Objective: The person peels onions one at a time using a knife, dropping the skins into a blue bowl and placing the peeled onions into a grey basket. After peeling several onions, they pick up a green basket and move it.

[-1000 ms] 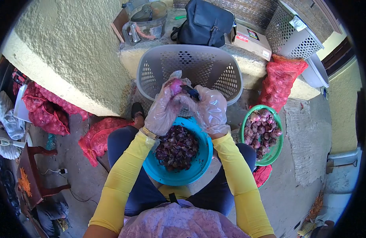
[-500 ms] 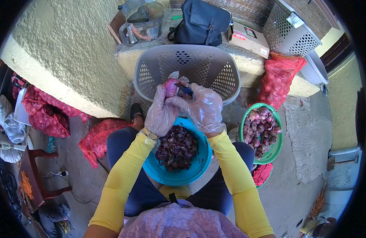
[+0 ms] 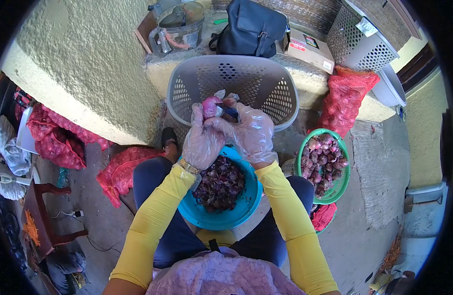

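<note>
A: What sort of place is it?
B: A grey concrete floor (image 3: 349, 246), worn and streaked at the right, with a rough yellowish wall (image 3: 88, 64) filling the upper left of the frame. A raised ledge (image 3: 305, 78) runs across the top.

A: What stands on the ledge?
B: A dark bag (image 3: 256, 32) at top centre, a cardboard box (image 3: 312, 54) just to its right, and a clear plastic container (image 3: 179, 29) toward the upper left.

A: Any lettering?
B: The box has a red patch (image 3: 297, 46) with pale print, too small to read, and a small white label near its right corner. A pale tag (image 3: 367, 27) sits on the stacked grey basket at upper right; I can't make out its print.

A: And the hands?
B: Close together at the centre, in clear plastic gloves. The left hand (image 3: 204, 140) grips a purple onion (image 3: 211, 106); the right hand (image 3: 254, 130) is curled around a dark tool (image 3: 230, 112), partly hidden.

A: Where's that onion, exactly?
B: Upper centre, in front of the grey basket (image 3: 256, 73), above the blue basin (image 3: 253, 199) of dark onions in the frame.
</note>
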The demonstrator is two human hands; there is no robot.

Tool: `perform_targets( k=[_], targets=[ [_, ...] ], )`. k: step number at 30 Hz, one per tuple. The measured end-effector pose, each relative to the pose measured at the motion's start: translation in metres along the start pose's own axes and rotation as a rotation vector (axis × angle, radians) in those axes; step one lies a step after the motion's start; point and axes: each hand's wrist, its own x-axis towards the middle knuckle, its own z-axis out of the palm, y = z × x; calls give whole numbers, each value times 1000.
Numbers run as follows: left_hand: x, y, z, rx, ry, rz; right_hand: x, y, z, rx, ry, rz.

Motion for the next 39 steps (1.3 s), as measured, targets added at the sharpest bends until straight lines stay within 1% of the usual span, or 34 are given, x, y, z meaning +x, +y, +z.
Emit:
perform_targets(
  k=[1, 3, 8, 10, 11, 13, 22, 25, 27, 28, 32, 34, 37, 39],
  targets=[
    [0, -1, 0, 0, 0, -2, 0, 1, 2, -11, -24, 22],
    [-1, -1, 3, 82, 81, 19, -1, 1, 6, -2, -17, 21],
    [-1, 2, 3, 123, 60, 2, -2, 5, 11, 64, -3, 30],
    [-1, 2, 5, 155, 50, -5, -1, 7, 11, 87, 98, -57],
    [0, 1, 8, 207, 51, 25, -2, 7, 9, 85, 98, -56],
    [0, 1, 9, 261, 53, 55, -1, 0, 3, 144, -8, 50],
    [1, 2, 8, 257, 41, 86, -1, -1, 4, 163, -38, 91],
    [3, 4, 9, 349, -15, 108, -2, 0, 6, 208, 20, 71],
    [4, 7, 8, 443, -27, 123, -2, 2, 5, 233, 8, 88],
    [4, 8, 8, 443, -28, 123, -2, 3, 4, 258, -5, 103],
    [3, 9, 11, 421, -27, 107, -4, 8, 8, 192, 37, 54],
    [4, 11, 11, 394, -35, 101, -3, 6, 6, 119, 95, 26],
    [5, 13, 7, 421, -17, 118, -2, 4, 2, 88, 69, 36],
    [4, 16, 4, 414, -34, 91, -2, 5, 0, 82, 70, 21]
  ],
)
